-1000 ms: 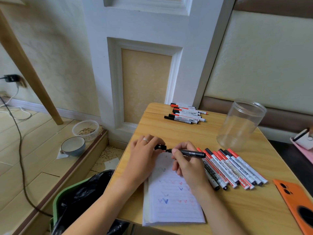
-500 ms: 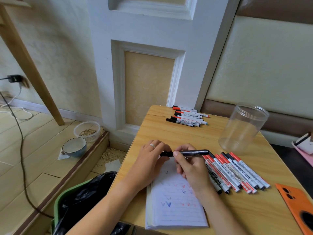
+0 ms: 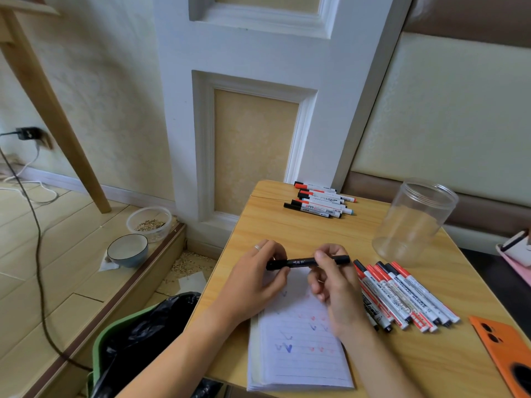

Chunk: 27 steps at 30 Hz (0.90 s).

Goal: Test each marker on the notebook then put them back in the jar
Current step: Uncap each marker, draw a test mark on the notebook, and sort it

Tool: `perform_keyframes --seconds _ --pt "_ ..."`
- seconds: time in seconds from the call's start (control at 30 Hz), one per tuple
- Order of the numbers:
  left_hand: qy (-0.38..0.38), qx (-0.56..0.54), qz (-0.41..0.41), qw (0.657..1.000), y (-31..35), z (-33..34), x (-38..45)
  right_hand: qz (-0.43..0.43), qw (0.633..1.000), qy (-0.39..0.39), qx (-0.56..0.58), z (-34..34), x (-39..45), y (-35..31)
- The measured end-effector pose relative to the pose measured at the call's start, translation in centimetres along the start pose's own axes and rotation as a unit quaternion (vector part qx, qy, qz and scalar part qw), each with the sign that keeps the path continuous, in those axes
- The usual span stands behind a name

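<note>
Both hands hold slim black marker [image 3: 304, 262]

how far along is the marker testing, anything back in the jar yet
Done: the lined notebook carries blue and red test ticks, and a small group of markers lies at the table's far edge. In hand: the left hand and right hand hold a capped black marker level above the page. Left: the row of red and black capped markers lies beside the notebook; the clear plastic jar is empty.

Orange phone case [image 3: 505, 357] on wooden table [image 3: 301, 228], green bin [image 3: 99, 349] with black liner, 2 floor bowls [image 3: 128, 249], black cable [image 3: 38, 268]
</note>
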<state>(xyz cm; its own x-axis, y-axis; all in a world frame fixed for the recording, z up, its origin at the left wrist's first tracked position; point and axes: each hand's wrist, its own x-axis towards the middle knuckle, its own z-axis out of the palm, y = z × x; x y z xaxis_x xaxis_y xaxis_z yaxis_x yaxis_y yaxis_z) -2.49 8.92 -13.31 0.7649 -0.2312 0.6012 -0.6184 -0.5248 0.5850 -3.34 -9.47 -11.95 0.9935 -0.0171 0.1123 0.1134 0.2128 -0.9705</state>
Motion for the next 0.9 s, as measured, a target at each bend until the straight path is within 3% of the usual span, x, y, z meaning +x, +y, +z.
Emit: perform_keyframes --seconds 0.2,0.5,0.63,0.9 --pt "-0.034 -0.072 -0.016 0.997 -0.3 0.0 -0.1 -0.041 0.998 0.009 -0.04 0.5 -0.4 -0.3" --pt "-0.034 -0.051 -0.016 0.998 -1.1 0.3 0.2 -0.063 0.979 -0.007 -0.193 0.7 -0.5 1.0" --pt "-0.062 -0.043 -0.014 0.997 -1.2 0.7 0.2 -0.059 0.972 -0.028 -0.224 0.9 -0.7 0.9" --pt "-0.035 -0.021 -0.043 0.998 -1.4 0.7 0.1 -0.068 0.964 -0.035 -0.256 1.1 -0.9 0.8"
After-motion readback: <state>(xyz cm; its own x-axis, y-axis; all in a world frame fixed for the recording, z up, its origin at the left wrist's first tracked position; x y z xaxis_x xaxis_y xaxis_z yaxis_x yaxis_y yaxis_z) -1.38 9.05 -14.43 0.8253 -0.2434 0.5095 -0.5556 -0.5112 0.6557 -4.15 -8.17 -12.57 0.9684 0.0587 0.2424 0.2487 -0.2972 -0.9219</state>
